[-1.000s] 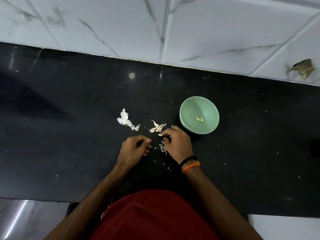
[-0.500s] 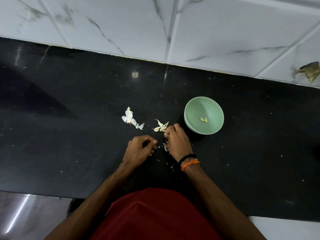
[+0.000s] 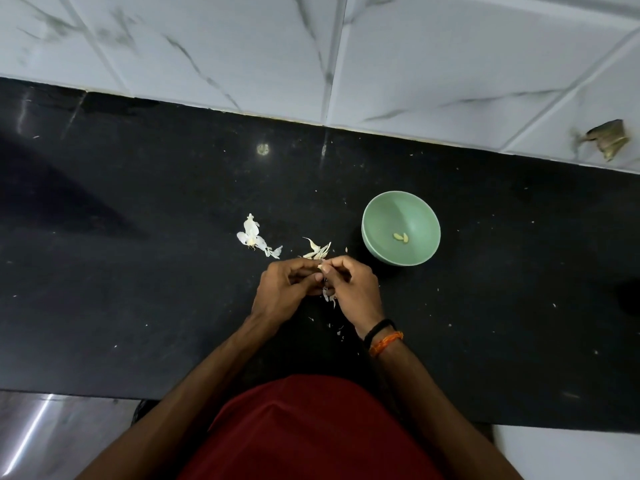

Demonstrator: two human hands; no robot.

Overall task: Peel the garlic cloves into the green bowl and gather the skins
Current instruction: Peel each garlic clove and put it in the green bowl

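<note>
The green bowl sits on the black countertop, and everything else is placed from it. Two peeled cloves lie touching each other on the bowl's floor, a little toward the near side. Just to the bowl's left and slightly nearer the person, both hands meet over the counter: the left hand and the right hand have their fingertips brought together around one small garlic clove, a pale speck showing between them. Both hands pinch it with curled fingers, a narrow grip. Beyond the hands, still left of the bowl, a small heap of skins lies on the counter, and farther left again, well apart from the bowl, lies a larger white cluster of papery husk. More skin scraps show under the hands and trail toward the person. The right wrist carries a black band and an orange thread. Behind the bowl rises the white marbled tile wall.
</note>
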